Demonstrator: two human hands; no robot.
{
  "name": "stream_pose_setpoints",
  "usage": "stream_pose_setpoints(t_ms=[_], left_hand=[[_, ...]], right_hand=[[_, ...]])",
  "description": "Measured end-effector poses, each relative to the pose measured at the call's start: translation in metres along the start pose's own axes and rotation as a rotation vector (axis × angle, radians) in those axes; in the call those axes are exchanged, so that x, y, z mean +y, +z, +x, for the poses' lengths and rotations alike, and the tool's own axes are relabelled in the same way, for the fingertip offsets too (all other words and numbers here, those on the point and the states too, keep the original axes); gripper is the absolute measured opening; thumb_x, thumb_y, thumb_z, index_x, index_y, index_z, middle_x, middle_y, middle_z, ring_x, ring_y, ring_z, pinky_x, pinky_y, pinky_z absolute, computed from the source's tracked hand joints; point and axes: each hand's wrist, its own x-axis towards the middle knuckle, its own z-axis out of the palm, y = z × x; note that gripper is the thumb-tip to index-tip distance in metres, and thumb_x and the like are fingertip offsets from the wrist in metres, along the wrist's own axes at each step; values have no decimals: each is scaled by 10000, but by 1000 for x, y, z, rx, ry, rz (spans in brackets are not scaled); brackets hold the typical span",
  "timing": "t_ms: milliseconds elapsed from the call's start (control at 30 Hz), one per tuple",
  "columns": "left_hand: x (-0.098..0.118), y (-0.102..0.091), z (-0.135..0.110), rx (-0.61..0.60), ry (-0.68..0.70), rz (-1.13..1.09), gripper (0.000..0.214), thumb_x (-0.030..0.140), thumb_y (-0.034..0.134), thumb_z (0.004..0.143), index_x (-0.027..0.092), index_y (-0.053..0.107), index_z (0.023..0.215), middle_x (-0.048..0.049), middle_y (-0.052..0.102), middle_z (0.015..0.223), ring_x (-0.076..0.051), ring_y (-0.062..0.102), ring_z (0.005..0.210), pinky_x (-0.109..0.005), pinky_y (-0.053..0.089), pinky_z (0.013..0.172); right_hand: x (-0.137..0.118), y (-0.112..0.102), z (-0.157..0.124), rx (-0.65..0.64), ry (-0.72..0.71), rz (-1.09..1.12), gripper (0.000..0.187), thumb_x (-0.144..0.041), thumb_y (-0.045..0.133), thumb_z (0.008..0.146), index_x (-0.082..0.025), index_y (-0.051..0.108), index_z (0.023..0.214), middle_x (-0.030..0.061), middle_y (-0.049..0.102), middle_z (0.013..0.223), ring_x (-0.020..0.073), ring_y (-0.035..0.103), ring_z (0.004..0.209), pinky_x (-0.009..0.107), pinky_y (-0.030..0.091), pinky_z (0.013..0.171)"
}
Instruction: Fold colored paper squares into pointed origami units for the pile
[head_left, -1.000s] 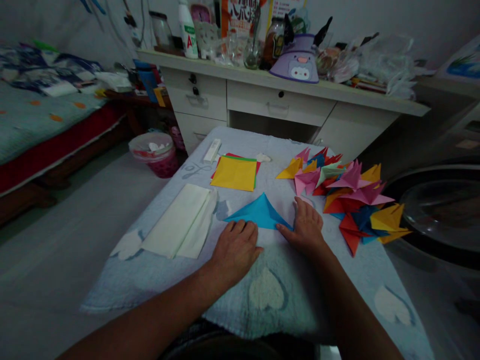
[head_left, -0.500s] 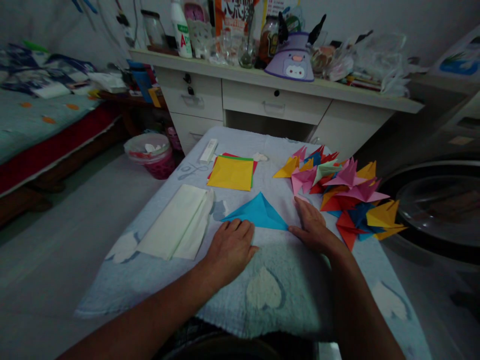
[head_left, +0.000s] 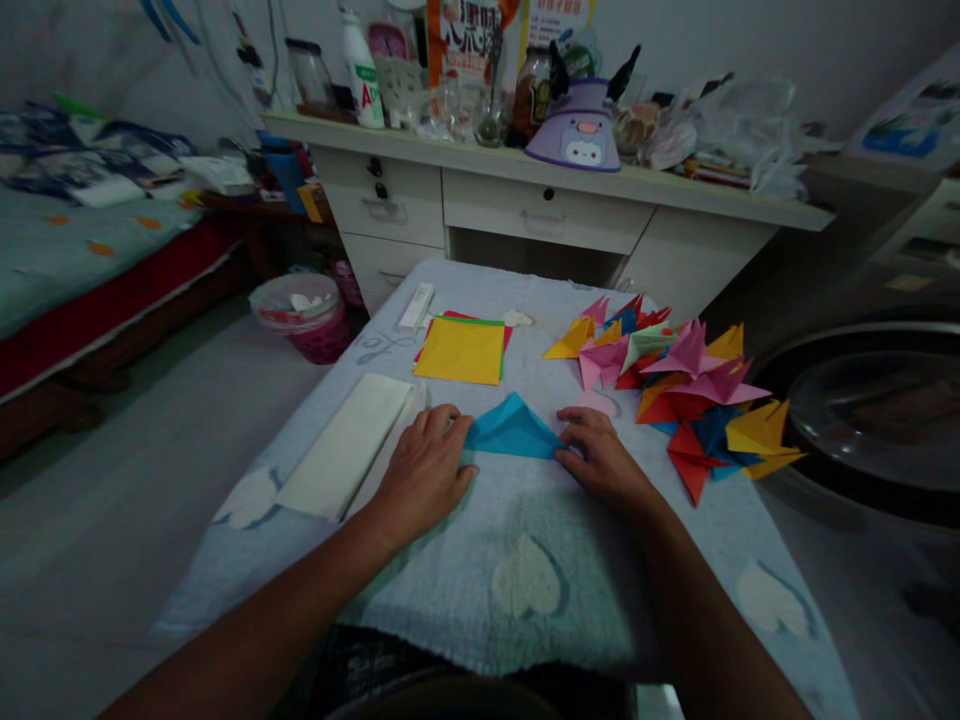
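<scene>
A folded blue paper triangle [head_left: 511, 430] lies on the light blue cloth [head_left: 525, 560] covering the table. My left hand [head_left: 424, 470] pinches the triangle's left corner with its fingers curled. My right hand [head_left: 600, 455] grips the right corner the same way. Both corners are drawn inward, so the blue shape looks narrower. A stack of square coloured sheets [head_left: 463, 350], yellow on top, lies just beyond it.
A heap of folded paper pieces [head_left: 690, 390] in several colours sits at the right. A folded white sheet [head_left: 349, 450] lies at the left, with a white tube [head_left: 416, 305] farther back. Behind stand a cluttered desk [head_left: 555, 190], a pink bin [head_left: 304, 310] and a bed [head_left: 67, 260].
Both hands moved from lying flat beside the blue triangle to gripping its two lower corners. The corners have come inward and the shape is narrower.
</scene>
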Motion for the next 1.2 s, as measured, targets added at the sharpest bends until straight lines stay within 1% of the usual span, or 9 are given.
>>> stream_pose_setpoints(t_ms=[167,333,467,567,667,800,867,967,1200], left_hand=[[-9,-11,12,-20,64,-127,116,151,542,858,171,621,939,-84,600,1027,-254,549,1001,-421,462,887],[-2,-40,20,156,104,-475,93,208,516,907,189,607,907,-32,633,954,-185,595,930,-339,468,841],[7,-57,30,204,-23,-709,109,265,571,885,195,605,961,5,629,825,-134,604,733,-243,457,638],[8,-53,40,176,-115,-955,270,297,593,869,208,523,1114,33,588,767,-96,554,570,-201,404,509],[3,-37,48,115,-166,-1082,325,321,596,860,223,466,1142,48,567,745,-90,545,540,-190,399,495],[-9,-3,51,21,-182,-1130,422,308,609,826,233,414,1193,32,573,834,-99,561,612,-193,401,529],[-16,12,49,-26,-159,-1085,419,271,604,806,228,435,1187,34,557,827,-113,574,660,-204,411,568],[-22,24,46,-55,-154,-956,396,210,567,803,228,474,1188,24,570,856,-119,566,687,-218,411,602],[-20,19,45,-73,-158,-772,270,211,528,817,204,595,1078,21,596,830,-108,468,595,-228,353,570]], right_hand=[[-6,-6,-1,126,-32,258,85,-301,609,844,-217,622,836,99,634,1152,265,555,1111,462,408,970],[-14,-11,-4,331,96,598,146,-365,636,846,-224,602,832,17,643,853,178,595,823,306,461,763],[-19,-11,-3,397,220,757,228,-423,684,792,-226,572,779,-32,543,666,124,487,601,239,389,572],[-21,-10,0,409,269,857,278,-443,701,763,-244,553,890,-52,515,640,112,439,546,220,332,512],[-18,-7,2,364,312,905,334,-452,683,774,-254,507,977,-80,469,601,104,399,498,212,301,486],[-9,0,3,316,353,597,310,-438,606,823,-244,497,1039,-63,492,631,138,460,536,244,367,519],[-6,3,3,359,303,264,326,-400,613,812,-220,535,1072,27,596,817,208,568,748,335,459,672],[-8,7,4,422,168,-106,335,-324,597,829,-198,587,1139,136,574,1128,308,518,1078,473,420,909],[-23,19,4,331,-69,-219,221,-229,547,884,-301,705,1020,70,555,1186,291,453,1141,500,379,957]])
